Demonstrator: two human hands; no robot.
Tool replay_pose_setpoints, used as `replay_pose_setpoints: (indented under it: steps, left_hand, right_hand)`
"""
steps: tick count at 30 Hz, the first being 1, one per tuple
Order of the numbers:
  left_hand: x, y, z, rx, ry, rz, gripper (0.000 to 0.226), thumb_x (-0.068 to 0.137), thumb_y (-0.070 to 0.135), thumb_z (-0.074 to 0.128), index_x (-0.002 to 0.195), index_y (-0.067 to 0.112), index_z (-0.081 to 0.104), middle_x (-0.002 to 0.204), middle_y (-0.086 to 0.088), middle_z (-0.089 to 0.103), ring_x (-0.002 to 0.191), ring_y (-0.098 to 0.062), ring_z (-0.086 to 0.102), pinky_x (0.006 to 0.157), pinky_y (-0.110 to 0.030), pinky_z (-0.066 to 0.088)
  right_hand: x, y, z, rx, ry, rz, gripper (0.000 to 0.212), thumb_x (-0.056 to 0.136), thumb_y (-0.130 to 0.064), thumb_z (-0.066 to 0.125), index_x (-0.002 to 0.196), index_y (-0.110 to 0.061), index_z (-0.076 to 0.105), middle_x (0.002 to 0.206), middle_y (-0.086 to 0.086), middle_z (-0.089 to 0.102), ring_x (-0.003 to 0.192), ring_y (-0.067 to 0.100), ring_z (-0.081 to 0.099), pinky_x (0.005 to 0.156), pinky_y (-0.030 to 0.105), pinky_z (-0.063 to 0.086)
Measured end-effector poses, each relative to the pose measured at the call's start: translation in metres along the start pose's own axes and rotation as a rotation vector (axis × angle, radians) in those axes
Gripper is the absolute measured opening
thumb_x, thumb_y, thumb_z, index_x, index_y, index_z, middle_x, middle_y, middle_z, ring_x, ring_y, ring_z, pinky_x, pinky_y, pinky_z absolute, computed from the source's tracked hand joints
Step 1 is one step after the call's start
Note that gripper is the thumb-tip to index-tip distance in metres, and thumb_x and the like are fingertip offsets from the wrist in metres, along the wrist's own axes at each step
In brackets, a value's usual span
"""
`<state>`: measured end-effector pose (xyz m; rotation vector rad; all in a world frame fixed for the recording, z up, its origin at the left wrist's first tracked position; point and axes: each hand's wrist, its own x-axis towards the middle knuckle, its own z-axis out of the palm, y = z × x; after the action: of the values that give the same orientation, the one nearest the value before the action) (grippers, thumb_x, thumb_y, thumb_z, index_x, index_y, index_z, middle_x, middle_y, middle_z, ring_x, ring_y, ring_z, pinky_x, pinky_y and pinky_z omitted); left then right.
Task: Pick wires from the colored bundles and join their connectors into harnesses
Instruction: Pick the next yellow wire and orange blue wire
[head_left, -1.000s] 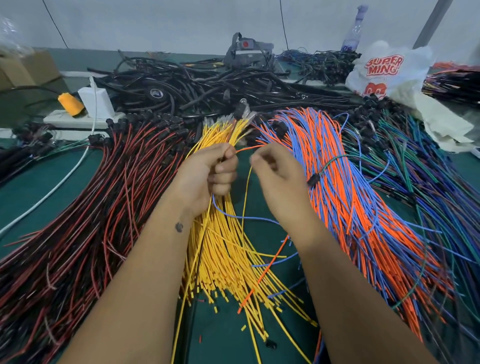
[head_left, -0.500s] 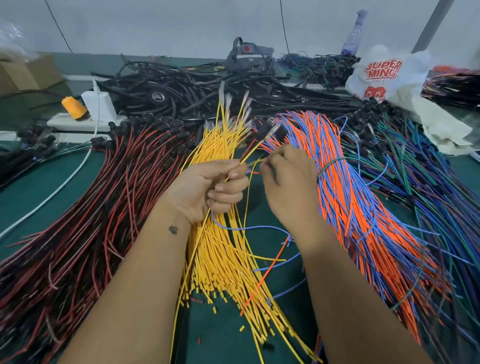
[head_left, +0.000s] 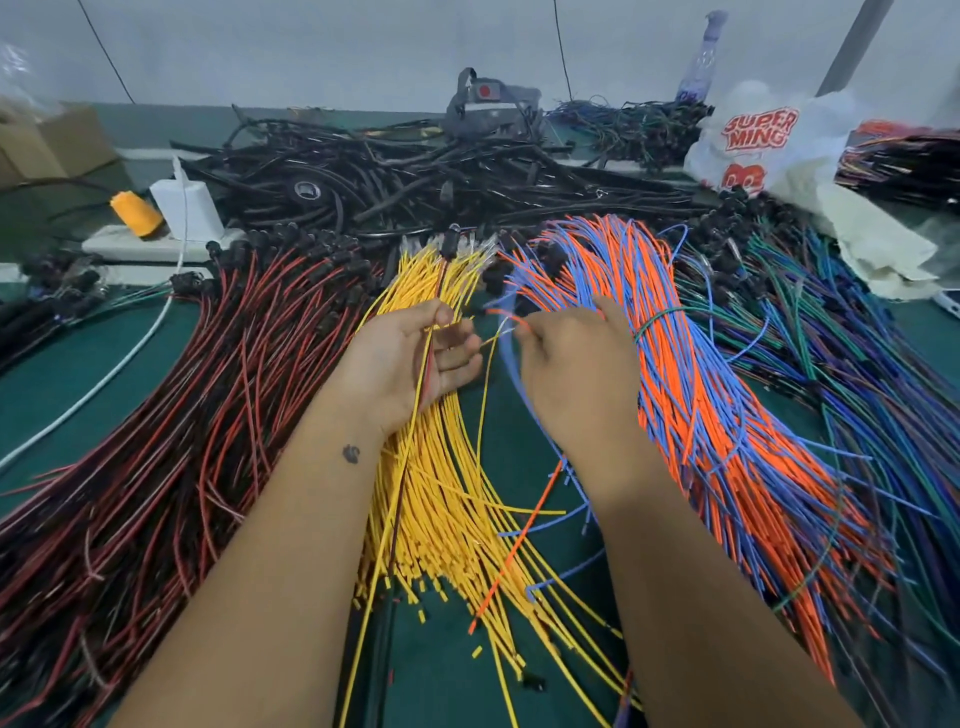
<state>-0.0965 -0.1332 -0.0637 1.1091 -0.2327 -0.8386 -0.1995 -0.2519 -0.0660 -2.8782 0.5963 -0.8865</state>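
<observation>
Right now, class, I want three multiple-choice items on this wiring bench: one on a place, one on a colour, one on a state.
1. The yellow bundle lies
A. between the red-and-black bundle and the orange-and-blue bundle
B. right of the orange-and-blue bundle
C. in a box

2. The spool by the white charger is
A. green
B. orange
C. purple

3. The left hand
A. lies flat and empty
B. holds a yellow wire
C. is out of view

Key: A, it sits centrally; B, plainly orange; B, the thumb presses the wire.

wire bundles (head_left: 701, 415) everywhere, mat (head_left: 78, 364) gap L
</observation>
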Motion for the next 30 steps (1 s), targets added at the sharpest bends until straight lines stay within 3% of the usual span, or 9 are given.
replay_pose_setpoints:
  steps: [2, 5, 10, 13, 16, 20, 23, 27, 30]
  left_hand:
    - [0.000, -0.001, 0.000, -0.028, -0.020, -0.016, 0.032, 0.099, 0.018, 0.038, 0.068, 0.014, 0.044, 0.097, -0.015, 0.062, 0.099, -0.032, 0.065, 0.082, -0.041, 0.056]
    - [-0.001, -0.001, 0.003, -0.039, -0.029, 0.008, 0.032, 0.101, 0.017, 0.038, 0.070, 0.012, 0.046, 0.117, -0.025, 0.059, 0.115, -0.040, 0.059, 0.090, -0.045, 0.053]
    - [-0.002, -0.004, 0.009, 0.111, 0.003, 0.138, 0.030, 0.103, 0.015, 0.035, 0.078, 0.009, 0.050, 0.086, -0.012, 0.073, 0.068, -0.019, 0.071, 0.057, -0.023, 0.057]
    - [-0.002, -0.006, 0.014, 0.210, 0.027, 0.153, 0.027, 0.103, 0.013, 0.037, 0.080, 0.011, 0.051, 0.066, -0.003, 0.067, 0.037, -0.006, 0.045, 0.035, -0.012, 0.033]
    - [0.000, -0.007, 0.014, 0.209, 0.006, 0.170, 0.026, 0.103, 0.013, 0.034, 0.083, 0.014, 0.050, 0.049, 0.005, 0.045, 0.034, -0.002, 0.024, 0.034, -0.011, 0.016]
    - [-0.002, -0.004, 0.012, 0.034, -0.067, 0.124, 0.028, 0.103, 0.021, 0.033, 0.083, 0.015, 0.052, 0.041, 0.009, 0.028, 0.032, -0.001, 0.018, 0.034, -0.015, 0.009]
    - [-0.004, 0.000, 0.010, -0.055, -0.091, 0.065, 0.039, 0.098, 0.040, 0.037, 0.079, 0.015, 0.060, 0.039, 0.009, 0.022, 0.031, -0.002, 0.016, 0.033, -0.015, 0.008]
    - [-0.001, 0.002, 0.012, 0.047, -0.018, 0.037, 0.049, 0.089, 0.063, 0.040, 0.075, 0.019, 0.056, 0.038, 0.009, 0.020, 0.029, -0.003, 0.014, 0.032, -0.012, 0.010]
    - [0.001, -0.001, 0.016, 0.205, 0.036, 0.056, 0.035, 0.086, 0.054, 0.056, 0.070, 0.025, 0.045, 0.039, 0.010, 0.021, 0.029, -0.004, 0.015, 0.033, -0.010, 0.013]
  right_hand:
    - [-0.001, 0.000, -0.004, 0.125, 0.081, 0.092, 0.032, 0.098, -0.019, 0.044, 0.067, -0.013, 0.051, 0.064, 0.018, 0.054, 0.065, 0.035, 0.037, 0.085, 0.038, 0.041]
    - [-0.002, -0.002, -0.007, 0.176, 0.038, 0.187, 0.042, 0.100, -0.023, 0.041, 0.062, -0.015, 0.023, 0.058, 0.005, 0.033, 0.066, 0.033, 0.030, 0.061, 0.035, 0.022]
    - [-0.002, -0.008, 0.004, 0.511, 0.097, 0.237, 0.034, 0.101, -0.024, 0.043, 0.068, -0.017, 0.037, 0.055, -0.003, 0.039, 0.060, 0.023, 0.036, 0.056, 0.035, 0.027]
    - [0.002, -0.015, 0.006, 1.149, 0.021, 0.473, 0.030, 0.092, -0.023, 0.048, 0.062, -0.020, 0.051, 0.045, -0.011, 0.036, 0.049, 0.009, 0.032, 0.050, 0.026, 0.029]
    - [0.007, -0.013, 0.007, 1.414, -0.089, 0.559, 0.048, 0.093, -0.027, 0.038, 0.053, -0.019, 0.062, 0.051, 0.000, 0.033, 0.042, 0.011, 0.028, 0.047, 0.025, 0.028]
    - [0.008, -0.012, 0.012, 1.370, -0.060, 0.555, 0.033, 0.099, -0.007, 0.039, 0.068, -0.007, 0.050, 0.039, -0.011, 0.029, 0.036, 0.007, 0.027, 0.045, 0.023, 0.027]
    - [0.002, -0.014, 0.018, 1.111, -0.062, 0.423, 0.028, 0.101, -0.011, 0.042, 0.075, -0.016, 0.050, 0.052, -0.005, 0.040, 0.048, 0.012, 0.041, 0.051, 0.025, 0.036]
    - [-0.004, -0.017, 0.021, 0.688, -0.023, 0.143, 0.015, 0.100, -0.020, 0.046, 0.091, -0.015, 0.056, 0.066, 0.006, 0.054, 0.067, 0.034, 0.052, 0.063, 0.045, 0.045]
    - [-0.005, -0.014, 0.021, 0.537, 0.032, 0.025, 0.016, 0.099, -0.023, 0.048, 0.100, -0.014, 0.061, 0.070, 0.008, 0.060, 0.068, 0.036, 0.054, 0.059, 0.044, 0.044]
